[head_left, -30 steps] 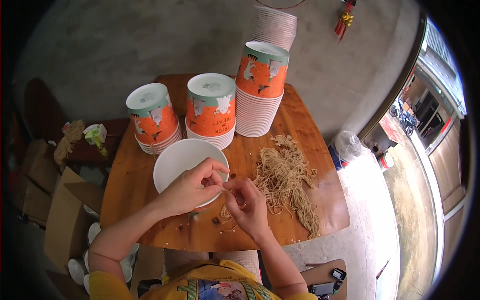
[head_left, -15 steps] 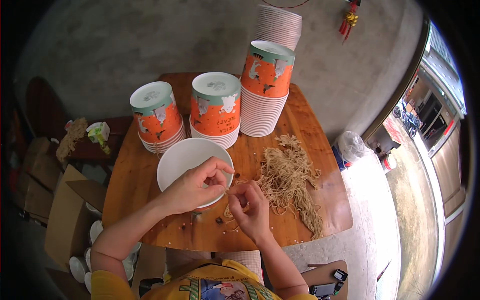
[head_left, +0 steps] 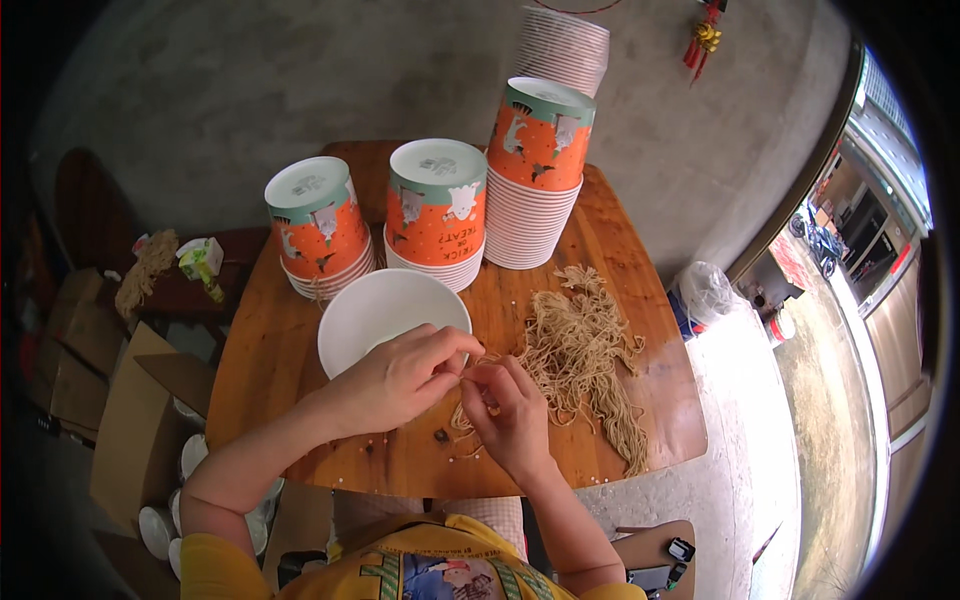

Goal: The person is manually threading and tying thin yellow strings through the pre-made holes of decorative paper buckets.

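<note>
A pile of tan string pieces (head_left: 590, 360) lies on the right half of a small wooden table (head_left: 300, 340). My left hand (head_left: 405, 375) and my right hand (head_left: 515, 415) meet just left of the pile, both pinching the same strand of string (head_left: 472, 368) between their fingertips. A white open bowl (head_left: 385, 315) stands right behind my left hand, which partly covers its near rim. What, if anything, lies in the bowl I cannot tell.
Three stacks of upside-down orange-and-green paper bowls (head_left: 435, 215) line the table's far side; the right stack (head_left: 535, 175) is tallest. A dark small bit (head_left: 440, 435) lies near the front edge. Cardboard boxes (head_left: 130, 420) and white bowls (head_left: 190, 455) sit on the floor at left.
Both hands have stayed together at the same spot, with only small finger movements on the strand. The view has shifted slightly.
</note>
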Tool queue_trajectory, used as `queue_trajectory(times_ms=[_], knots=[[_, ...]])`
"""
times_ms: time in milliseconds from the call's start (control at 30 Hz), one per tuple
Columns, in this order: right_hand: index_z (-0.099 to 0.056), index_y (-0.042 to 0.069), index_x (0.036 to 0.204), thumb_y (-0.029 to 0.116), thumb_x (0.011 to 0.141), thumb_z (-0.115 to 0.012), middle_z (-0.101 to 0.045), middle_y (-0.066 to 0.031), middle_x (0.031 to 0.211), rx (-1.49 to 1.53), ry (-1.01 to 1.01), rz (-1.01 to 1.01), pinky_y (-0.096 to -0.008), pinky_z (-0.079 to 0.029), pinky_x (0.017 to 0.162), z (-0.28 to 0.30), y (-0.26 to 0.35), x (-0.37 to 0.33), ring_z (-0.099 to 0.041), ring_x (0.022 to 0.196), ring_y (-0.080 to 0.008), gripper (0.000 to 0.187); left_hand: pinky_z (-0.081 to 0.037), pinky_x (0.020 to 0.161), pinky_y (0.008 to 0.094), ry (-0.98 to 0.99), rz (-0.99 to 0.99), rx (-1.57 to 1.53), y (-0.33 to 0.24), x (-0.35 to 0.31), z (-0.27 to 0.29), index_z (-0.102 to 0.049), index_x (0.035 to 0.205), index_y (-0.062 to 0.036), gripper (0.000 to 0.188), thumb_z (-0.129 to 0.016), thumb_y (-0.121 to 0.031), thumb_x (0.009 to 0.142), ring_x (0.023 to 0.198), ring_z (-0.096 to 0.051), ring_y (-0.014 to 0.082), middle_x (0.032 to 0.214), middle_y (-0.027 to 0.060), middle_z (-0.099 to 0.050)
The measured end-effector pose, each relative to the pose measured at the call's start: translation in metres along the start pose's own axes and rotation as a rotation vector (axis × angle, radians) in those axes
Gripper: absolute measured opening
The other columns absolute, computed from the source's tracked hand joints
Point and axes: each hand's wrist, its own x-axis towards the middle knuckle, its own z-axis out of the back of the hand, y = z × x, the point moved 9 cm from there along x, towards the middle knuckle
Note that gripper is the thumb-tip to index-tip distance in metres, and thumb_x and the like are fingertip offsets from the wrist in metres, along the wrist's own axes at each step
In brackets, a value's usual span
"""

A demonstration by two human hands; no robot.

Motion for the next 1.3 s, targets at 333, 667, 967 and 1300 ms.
queue_trajectory(times_ms=[333, 667, 967, 1300], knots=[[-0.059, 0.000, 0.090, 0.005, 0.093, -0.063, -0.059, -0.0014, 0.077, 0.317, 0.026, -0.294, -0.0212, -0.046, 0.059, -0.010, -0.030, -0.008, -0.057, 0.065, -0.0056, 0.007, -0.049, 0.072, 0.0298, 0.094, 0.229, -0.281, 0.031, -0.004, -0.013, -0.048, 0.114, -0.0038, 0.028, -0.061, -0.003, 0.089, 0.077, -0.058, 0.0145, 0.085, 0.0052, -0.057], [-0.060, 0.001, 0.090, 0.009, 0.093, -0.063, -0.060, -0.0030, 0.076, 0.341, 0.028, -0.380, -0.0227, -0.046, 0.059, -0.012, -0.037, -0.019, -0.056, 0.064, -0.0071, 0.009, -0.050, 0.073, 0.0343, 0.016, 0.161, -0.057, 0.028, -0.008, -0.006, -0.055, 0.104, -0.0037, 0.016, -0.058, -0.003, 0.088, 0.082, -0.061, 0.0229, 0.093, 0.0089, -0.059], [-0.061, 0.002, 0.091, 0.011, 0.093, -0.063, -0.058, -0.0033, 0.072, 0.364, 0.036, -0.383, -0.0237, -0.044, 0.056, -0.012, -0.036, -0.027, -0.052, 0.060, -0.0078, 0.010, -0.049, 0.075, 0.0363, 0.011, 0.192, 0.000, 0.027, -0.008, -0.002, -0.055, 0.092, -0.0030, 0.006, -0.056, -0.005, 0.087, 0.086, -0.060, 0.0258, 0.094, 0.0090, -0.057], [-0.061, 0.002, 0.094, 0.010, 0.093, -0.064, -0.057, -0.0026, 0.074, 0.379, 0.039, -0.394, -0.0229, -0.045, 0.057, -0.012, -0.030, -0.030, -0.052, 0.061, -0.0066, 0.009, -0.049, 0.075, 0.0356, 0.064, 0.256, -0.059, 0.030, -0.011, -0.008, -0.053, 0.096, -0.0018, 0.011, -0.057, -0.004, 0.086, 0.084, -0.059, 0.0234, 0.094, 0.0091, -0.056]])
